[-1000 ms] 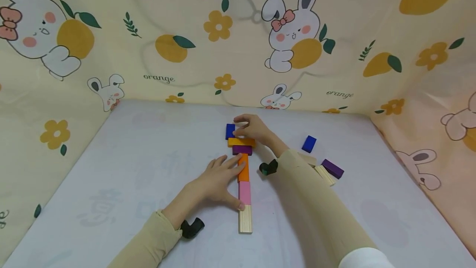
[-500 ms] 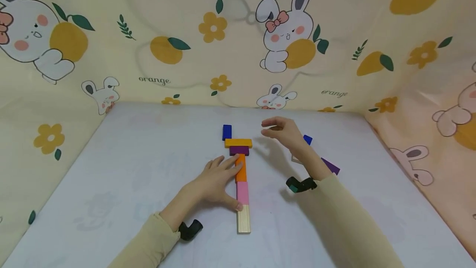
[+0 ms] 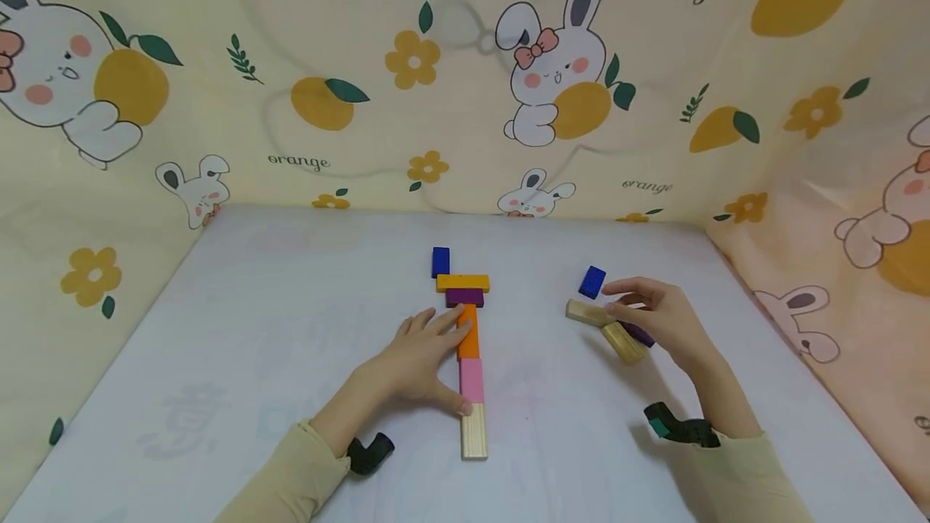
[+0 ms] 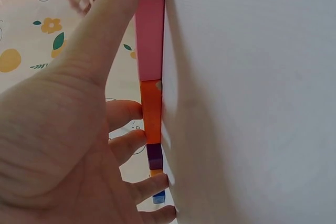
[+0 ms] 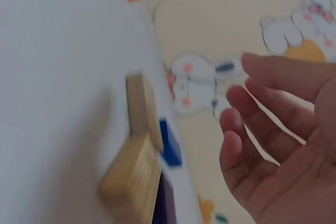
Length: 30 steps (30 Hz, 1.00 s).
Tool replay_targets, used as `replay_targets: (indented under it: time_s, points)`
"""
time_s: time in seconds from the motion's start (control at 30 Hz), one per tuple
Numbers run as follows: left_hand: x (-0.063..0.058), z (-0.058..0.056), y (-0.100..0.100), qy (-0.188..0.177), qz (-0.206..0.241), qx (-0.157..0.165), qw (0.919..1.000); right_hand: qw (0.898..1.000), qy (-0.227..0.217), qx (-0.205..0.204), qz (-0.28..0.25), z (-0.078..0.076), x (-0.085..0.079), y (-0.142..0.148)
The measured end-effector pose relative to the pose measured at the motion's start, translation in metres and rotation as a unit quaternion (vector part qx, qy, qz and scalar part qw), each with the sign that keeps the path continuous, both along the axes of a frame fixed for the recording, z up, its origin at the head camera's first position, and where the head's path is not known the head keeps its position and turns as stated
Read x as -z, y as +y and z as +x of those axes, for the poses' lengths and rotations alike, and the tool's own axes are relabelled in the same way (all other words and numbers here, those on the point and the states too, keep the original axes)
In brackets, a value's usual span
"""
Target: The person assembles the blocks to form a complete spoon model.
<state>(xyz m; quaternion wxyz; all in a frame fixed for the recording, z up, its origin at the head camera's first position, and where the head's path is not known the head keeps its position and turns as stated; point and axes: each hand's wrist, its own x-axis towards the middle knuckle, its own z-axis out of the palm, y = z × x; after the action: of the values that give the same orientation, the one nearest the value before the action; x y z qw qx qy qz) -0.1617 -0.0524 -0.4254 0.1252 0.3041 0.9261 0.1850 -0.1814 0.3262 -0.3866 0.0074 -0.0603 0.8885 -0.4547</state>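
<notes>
On the white table, a row of blocks runs away from me in the head view: a plain wooden block (image 3: 475, 432), a pink block (image 3: 471, 380), an orange block (image 3: 468, 333), a crosswise purple block (image 3: 464, 297), a crosswise yellow block (image 3: 462, 282) and a blue block (image 3: 441, 261). My left hand (image 3: 417, 357) lies along the row's left side with spread fingers. Its fingertips touch the orange block and its thumb rests near the pink and plain blocks' joint. Above the loose blocks at right hovers my right hand (image 3: 668, 321), fingers loosely bent, holding nothing.
Loose at right lie a blue block (image 3: 592, 282), two plain wooden blocks (image 3: 587, 312) and a purple block (image 3: 638, 334), partly hidden by the right hand. A patterned cloth (image 3: 349, 47) with rabbits and oranges stands behind the table (image 3: 305, 265).
My right hand has moved from the row's far end, near the left blue block, rightward and nearer to me, over the loose blocks. The left hand has stayed against the row.
</notes>
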Motion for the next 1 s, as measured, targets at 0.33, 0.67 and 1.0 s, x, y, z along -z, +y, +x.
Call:
replay_targets:
  time_s: [0.33,0.67,1.0]
  points:
    - [-0.001,-0.002,0.0,-0.001,-0.005,-0.002,1.0,0.998,-0.02,-0.064,0.004,0.016,0.018,0.046]
    - [-0.001,0.0,0.0,-0.009,-0.007,-0.005,0.9999,0.992,-0.048,-0.12,-0.007,0.012,0.032,0.049]
    - [-0.004,0.0,0.0,-0.012,-0.01,-0.006,0.9999,0.991,-0.045,-0.121,0.019,0.012,0.033,0.05]
